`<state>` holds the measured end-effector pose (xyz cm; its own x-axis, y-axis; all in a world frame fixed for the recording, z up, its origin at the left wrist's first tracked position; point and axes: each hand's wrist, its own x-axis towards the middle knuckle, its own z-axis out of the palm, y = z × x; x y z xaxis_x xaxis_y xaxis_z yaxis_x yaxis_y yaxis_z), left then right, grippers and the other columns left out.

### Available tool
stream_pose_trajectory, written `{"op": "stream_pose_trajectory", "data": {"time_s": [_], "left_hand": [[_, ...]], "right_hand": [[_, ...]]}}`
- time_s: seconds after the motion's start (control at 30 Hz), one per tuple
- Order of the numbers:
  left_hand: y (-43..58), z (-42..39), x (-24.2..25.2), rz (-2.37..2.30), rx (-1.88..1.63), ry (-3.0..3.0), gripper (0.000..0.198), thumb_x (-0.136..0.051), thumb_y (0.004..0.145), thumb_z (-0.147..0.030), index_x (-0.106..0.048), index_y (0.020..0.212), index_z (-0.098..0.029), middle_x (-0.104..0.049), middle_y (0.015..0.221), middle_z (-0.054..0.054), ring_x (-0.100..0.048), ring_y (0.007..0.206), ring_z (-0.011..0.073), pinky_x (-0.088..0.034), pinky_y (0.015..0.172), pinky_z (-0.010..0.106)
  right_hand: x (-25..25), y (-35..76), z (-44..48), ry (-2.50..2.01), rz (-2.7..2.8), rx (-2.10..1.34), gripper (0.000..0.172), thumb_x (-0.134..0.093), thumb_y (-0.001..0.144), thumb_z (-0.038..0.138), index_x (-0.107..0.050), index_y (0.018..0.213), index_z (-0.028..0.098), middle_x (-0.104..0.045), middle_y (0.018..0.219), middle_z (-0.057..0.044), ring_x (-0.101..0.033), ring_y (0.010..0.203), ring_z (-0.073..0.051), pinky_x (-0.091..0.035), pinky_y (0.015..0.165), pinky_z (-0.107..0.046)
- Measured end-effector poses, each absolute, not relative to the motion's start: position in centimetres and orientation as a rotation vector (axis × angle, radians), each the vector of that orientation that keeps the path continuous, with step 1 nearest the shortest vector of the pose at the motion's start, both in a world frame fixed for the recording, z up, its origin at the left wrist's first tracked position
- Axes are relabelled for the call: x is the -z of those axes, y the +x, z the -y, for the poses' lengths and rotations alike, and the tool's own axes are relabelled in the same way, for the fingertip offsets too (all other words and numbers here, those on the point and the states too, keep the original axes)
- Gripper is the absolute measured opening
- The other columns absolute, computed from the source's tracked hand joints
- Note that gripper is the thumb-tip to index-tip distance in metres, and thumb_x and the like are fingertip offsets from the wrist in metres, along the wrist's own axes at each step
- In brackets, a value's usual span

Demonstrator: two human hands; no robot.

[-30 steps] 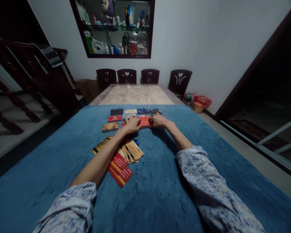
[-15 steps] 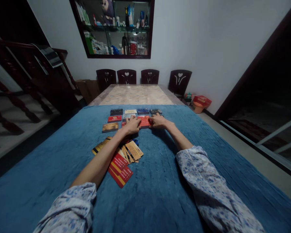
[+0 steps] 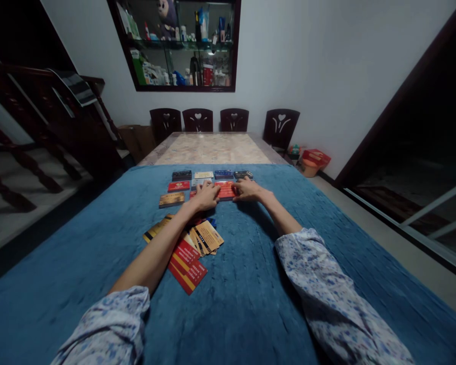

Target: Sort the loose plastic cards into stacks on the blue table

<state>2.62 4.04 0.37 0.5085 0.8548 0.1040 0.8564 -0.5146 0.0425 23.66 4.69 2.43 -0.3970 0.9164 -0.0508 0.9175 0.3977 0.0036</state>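
Blue plush cloth (image 3: pixel 251 284) covers the counter, and on it a red-orange card (image 3: pixel 226 190) lies between my two hands, with its long axis running left to right across me. My left hand (image 3: pixel 205 196) touches its left short end and my right hand (image 3: pixel 247 189) its right, so both are equally near. My fingers (image 3: pixel 213 189) lie nearly flat and loosely spread, resting on the card and closed round nothing. Just beyond it runs the far row of cards (image 3: pixel 213 175). A red card (image 3: pixel 179 186) lies to the left and a gold card (image 3: pixel 172 199) nearer me — bare cloth opens to the right and towards me. My left forearm crosses over a loose pile of cards (image 3: pixel 192 243).
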Motion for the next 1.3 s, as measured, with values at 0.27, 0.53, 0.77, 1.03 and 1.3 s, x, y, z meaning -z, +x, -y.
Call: {"op": "stream_pose_trajectory", "data": {"time_s": [0.27,0.53,0.77,1.03,1.3], "left_hand": [[2.4,-4.0,-0.6,1.52,0.265,-2.749,0.043,-0.054,0.092,-0.025,-0.056,0.134,-0.023,-0.056,0.141,0.016,-0.034,0.141,0.0374,-0.03,0.109,0.059],[2.6,-3.3,-1.7,1.451,0.466,-2.657,0.031,-0.05,0.094,-0.022,-0.068,0.12,-0.02,-0.062,0.13,0.016,-0.041,0.134,0.0344,-0.03,0.109,0.056],[1.9,-2.1,-2.8,1.351,0.582,-2.665,0.026,-0.049,0.089,-0.014,-0.074,0.092,-0.019,-0.067,0.109,0.013,-0.048,0.123,0.032,-0.031,0.104,0.052],[-0.8,0.5,-2.9,1.363,0.598,-2.709,0.028,-0.05,0.086,-0.013,-0.075,0.095,-0.021,-0.07,0.107,0.011,-0.048,0.119,0.0318,-0.031,0.102,0.052],[-3.7,3.3,-1.8,1.236,0.684,-2.814,0.014,-0.062,0.086,-0.023,-0.075,0.092,-0.02,-0.075,0.106,0.008,-0.05,0.12,0.0321,-0.029,0.103,0.054]], "right_hand": [[-2.6,24.2,-4.8,1.701,-2.65,-0.028,0.062,-0.069,0.086,0.05,-0.059,0.143,0.026,-0.061,0.135,-0.016,-0.047,0.127,-0.036,-0.044,0.096,-0.043],[-3.8,24.0,-4.0,1.658,-2.784,-0.155,0.04,-0.059,0.094,0.038,-0.07,0.128,0.02,-0.067,0.127,-0.014,-0.052,0.115,-0.029,-0.04,0.092,-0.036],[-5.4,23.1,-2.5,1.62,-2.891,-0.216,0.029,-0.054,0.084,0.012,-0.077,0.101,0.02,-0.075,0.108,-0.008,-0.057,0.103,-0.025,-0.037,0.082,-0.032],[-6.3,21.0,-0.9,1.488,-2.926,-0.228,0.023,-0.054,0.088,0.017,-0.076,0.095,0.018,-0.075,0.105,-0.009,-0.058,0.098,-0.024,-0.032,0.073,-0.031],[-5.0,19.7,0.4,1.262,-3.081,-0.234,0.019,-0.056,0.089,0.017,-0.075,0.088,0.018,-0.073,0.093,-0.01,-0.055,0.091,-0.023,-0.028,0.07,-0.031]]}}
